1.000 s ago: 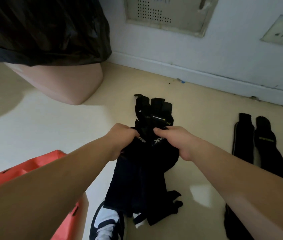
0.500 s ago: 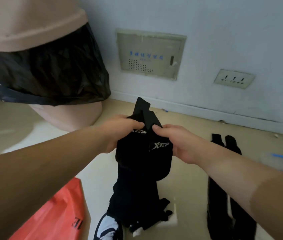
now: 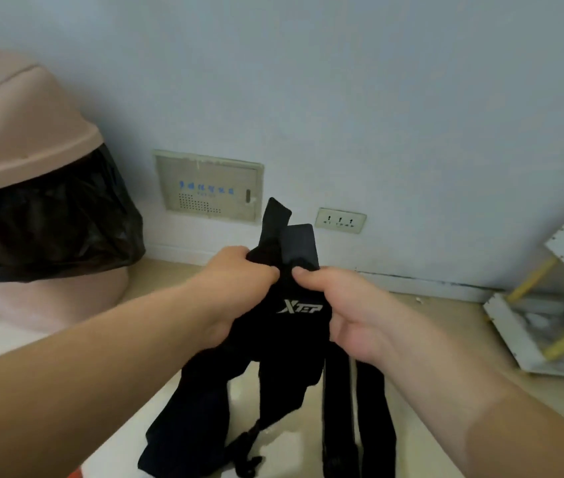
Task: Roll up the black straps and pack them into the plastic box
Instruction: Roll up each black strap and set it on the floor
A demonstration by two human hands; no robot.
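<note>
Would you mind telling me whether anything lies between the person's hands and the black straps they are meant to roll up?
Nothing does: the left hand and the right hand both already grip the bundle of black straps directly. The plastic box is not in view.

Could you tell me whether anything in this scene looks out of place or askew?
Yes. The white rack with yellow bars at the right leans tilted against the wall rather than standing upright. The black bin liner bulges out from under the pink bin's lid. No plastic box is in view.
</note>
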